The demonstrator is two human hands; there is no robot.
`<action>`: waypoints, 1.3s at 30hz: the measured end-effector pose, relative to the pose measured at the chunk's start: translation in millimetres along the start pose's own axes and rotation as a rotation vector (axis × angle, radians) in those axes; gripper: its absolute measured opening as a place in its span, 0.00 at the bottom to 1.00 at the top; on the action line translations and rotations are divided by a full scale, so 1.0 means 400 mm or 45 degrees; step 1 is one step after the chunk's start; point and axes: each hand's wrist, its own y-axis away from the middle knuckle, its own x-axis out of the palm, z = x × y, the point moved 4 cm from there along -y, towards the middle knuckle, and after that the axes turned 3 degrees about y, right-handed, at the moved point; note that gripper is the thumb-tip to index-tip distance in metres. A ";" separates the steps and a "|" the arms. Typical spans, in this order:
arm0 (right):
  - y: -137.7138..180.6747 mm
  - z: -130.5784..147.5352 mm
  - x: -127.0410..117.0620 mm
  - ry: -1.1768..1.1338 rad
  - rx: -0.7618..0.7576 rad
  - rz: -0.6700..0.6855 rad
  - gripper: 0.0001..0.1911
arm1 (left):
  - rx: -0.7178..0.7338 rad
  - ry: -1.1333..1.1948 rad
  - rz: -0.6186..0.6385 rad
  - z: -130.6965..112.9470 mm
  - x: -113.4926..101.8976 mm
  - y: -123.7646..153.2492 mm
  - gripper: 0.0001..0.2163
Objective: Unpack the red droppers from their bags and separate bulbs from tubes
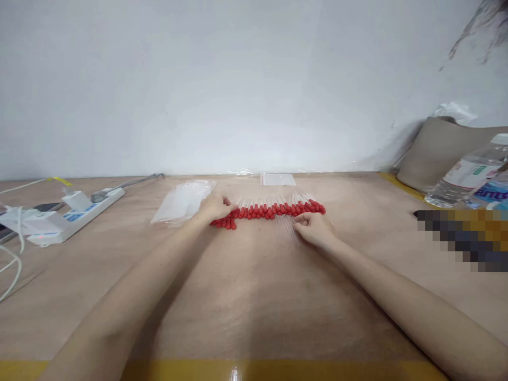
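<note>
A row of thin pale sticks with red bulb-shaped tips [257, 211] lies across the wooden table, most of their shafts pointing towards the wall. At the left end of the row is my left hand [216, 206], its fingers closed on some of the red-tipped sticks; a few red tips show below it. My right hand [315, 228] is at the right part of the row, thumb and fingers pinched together beside a group of thin clear shafts [284, 228] that point towards me. Whatever its fingertips hold is too small to make out.
Clear plastic bags [180, 202] lie left of the row, and a small bag [278, 180] lies by the wall. A white power strip [79, 214] with chargers and cables is at the left. On the right stand a water bottle [464, 177] and a grey-brown rolled sheet [428, 153].
</note>
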 end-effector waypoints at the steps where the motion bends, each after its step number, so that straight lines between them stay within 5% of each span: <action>1: -0.001 -0.001 0.002 -0.001 0.016 0.001 0.13 | -0.021 0.002 0.024 0.000 0.003 -0.005 0.15; 10: 0.009 0.014 0.017 0.099 0.006 -0.028 0.15 | -0.129 0.091 0.123 -0.009 0.020 -0.007 0.14; 25: 0.002 0.019 -0.021 0.101 -0.173 -0.212 0.16 | 0.071 0.319 -0.153 0.006 -0.039 0.068 0.10; 32: 0.078 0.069 -0.057 0.006 -0.864 -0.625 0.16 | 0.702 0.499 -0.293 -0.041 0.009 0.247 0.07; 39: 0.171 0.117 0.031 0.227 -1.306 -0.571 0.15 | 1.003 0.515 -0.396 -0.059 0.062 0.321 0.04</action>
